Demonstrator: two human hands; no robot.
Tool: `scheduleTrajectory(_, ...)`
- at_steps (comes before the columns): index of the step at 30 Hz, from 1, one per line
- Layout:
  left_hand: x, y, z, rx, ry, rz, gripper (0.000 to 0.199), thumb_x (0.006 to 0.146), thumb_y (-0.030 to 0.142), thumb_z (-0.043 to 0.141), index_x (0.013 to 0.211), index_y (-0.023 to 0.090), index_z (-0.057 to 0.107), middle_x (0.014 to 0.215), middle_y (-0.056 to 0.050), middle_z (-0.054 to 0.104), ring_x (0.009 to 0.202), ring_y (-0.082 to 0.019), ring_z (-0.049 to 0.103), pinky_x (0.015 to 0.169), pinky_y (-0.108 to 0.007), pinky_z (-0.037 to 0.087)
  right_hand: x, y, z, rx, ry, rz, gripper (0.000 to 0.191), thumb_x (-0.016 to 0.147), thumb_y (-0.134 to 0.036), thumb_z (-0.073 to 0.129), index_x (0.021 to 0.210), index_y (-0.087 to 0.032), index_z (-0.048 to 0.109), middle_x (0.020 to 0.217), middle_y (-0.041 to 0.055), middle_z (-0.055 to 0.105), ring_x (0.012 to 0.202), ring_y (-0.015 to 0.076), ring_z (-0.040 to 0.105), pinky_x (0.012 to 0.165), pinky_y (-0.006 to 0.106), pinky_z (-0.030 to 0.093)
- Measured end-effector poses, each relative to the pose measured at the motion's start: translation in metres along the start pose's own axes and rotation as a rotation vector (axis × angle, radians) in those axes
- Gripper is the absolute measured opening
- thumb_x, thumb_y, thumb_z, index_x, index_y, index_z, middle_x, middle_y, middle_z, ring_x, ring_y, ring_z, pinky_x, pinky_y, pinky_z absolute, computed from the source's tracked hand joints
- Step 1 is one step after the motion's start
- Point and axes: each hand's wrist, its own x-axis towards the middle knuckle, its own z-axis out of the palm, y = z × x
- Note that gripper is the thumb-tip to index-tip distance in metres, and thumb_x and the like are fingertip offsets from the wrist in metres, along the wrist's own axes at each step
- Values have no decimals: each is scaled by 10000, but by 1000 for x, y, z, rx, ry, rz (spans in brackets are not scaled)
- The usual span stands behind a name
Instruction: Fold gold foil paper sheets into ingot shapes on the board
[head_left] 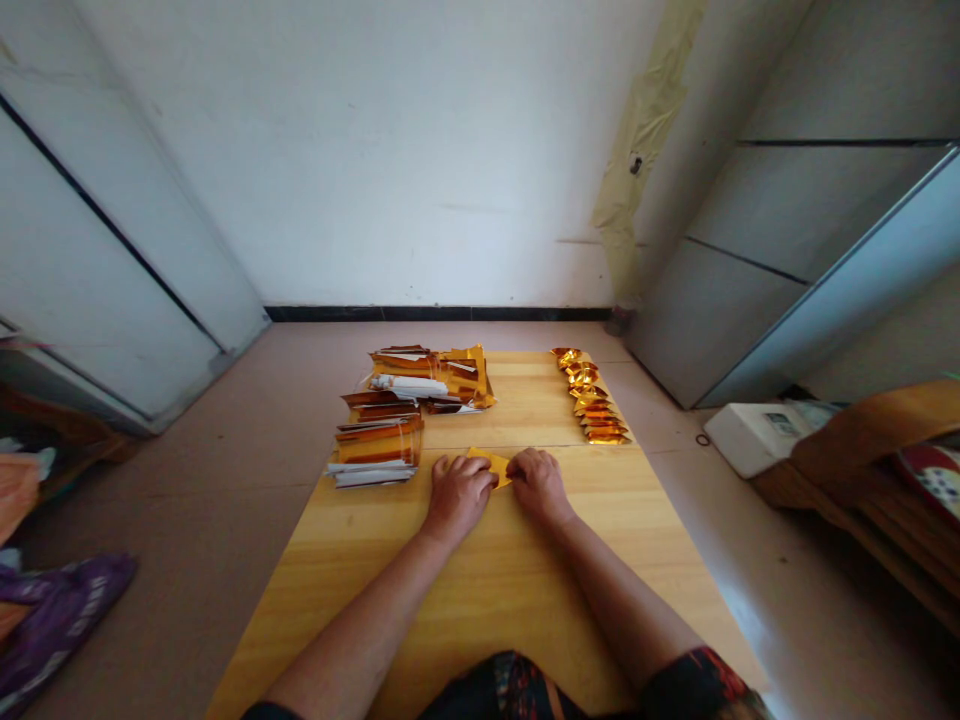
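Observation:
On the wooden table (480, 580) a small sheet of gold foil paper (489, 462) lies between my hands. My left hand (461, 492) presses its curled fingers onto the sheet's left part. At the right edge, my right hand (540, 483) pinches the paper with its fingertips. Both hands cover some of the sheet, so its full shape is hidden. Beyond my left hand are stacks of gold and white paper (379, 440), with another bundled pile (431, 378) behind them. A row of shiny folded gold foil pieces (592, 400) runs along the far right of the table.
A white wall (450, 170) with a dark skirting strip stands behind the table. A grey cabinet (750, 250) is at the right, near a white box (757, 437) and a wooden bench (862, 480). A purple bag (71, 610) lies on the left.

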Motion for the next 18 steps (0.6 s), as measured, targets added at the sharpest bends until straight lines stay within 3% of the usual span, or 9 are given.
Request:
scheduleTrajectory(6,1,-5,2,-28,-29,-17,192,814,215,574,927,326,685,1076,-10,656,1017,-202,527,935,-442,285,1,-9,3,-64,17,50,17,742,-221,602,743,-206,596,800,19,609,808,174,506,775,291,306)
scheduleTrajectory(9,1,-6,2,-34,-32,-23,209,808,217,582,942,343,682,1074,0,656,1016,-204,527,943,-452,279,1,-13,4,-91,35,76,118,722,-304,653,731,-205,589,788,21,601,818,182,499,782,300,296)
scheduleTrajectory(14,2,-7,0,-53,-44,-27,194,810,220,574,915,339,684,1086,10,654,1019,-198,534,950,-458,275,1,-9,-1,-58,1,70,29,725,-202,615,749,-202,597,804,17,608,804,168,501,761,284,300)
scheduleTrajectory(18,2,-10,0,-57,-71,-27,239,798,186,565,929,349,680,1119,18,644,1042,-202,527,962,-474,265,2,-8,-7,-20,-13,75,75,721,-150,590,769,-204,610,829,17,620,811,165,508,759,278,304)
